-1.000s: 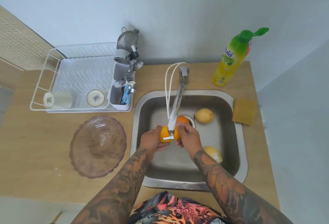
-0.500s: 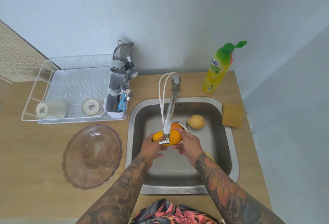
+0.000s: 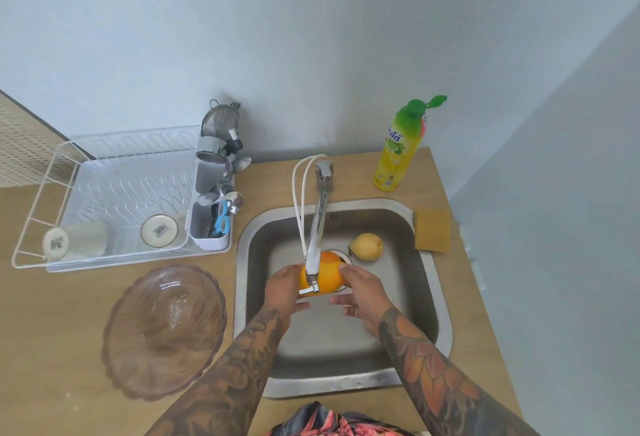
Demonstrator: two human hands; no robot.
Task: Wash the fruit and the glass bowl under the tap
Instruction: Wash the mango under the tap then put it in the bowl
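You held the orange (image 3: 327, 274) over the middle of the sink (image 3: 429, 297), directly under the spout of the tap (image 3: 317, 238). Your left hand (image 3: 285, 288) cupped its left side with the fingers curled round it, and your right hand (image 3: 363, 292) gripped its right side, with the fingertips lying over the top of the fruit and the thumb reaching beneath. Whether water was running could not be made out.

A yellow pear (image 3: 366, 245) lay on the sink floor toward its far right corner, just beside the drain and apart from your hands. The glass bowl (image 3: 164, 330) sat on the worktop (image 3: 52, 349) to the left of the sink, near the front edge, its mouth facing up and nothing in it.

Behind the bowl, along the far edge of the worktop, stood a white dish rack (image 3: 114, 200) with two cups lying in it and a cutlery holder (image 3: 211, 224) at its right end. A green-capped bottle of dish soap (image 3: 398, 155) stood upright at the far right corner, and a yellow sponge (image 3: 433, 229) lay flat just beside the sink's right rim.
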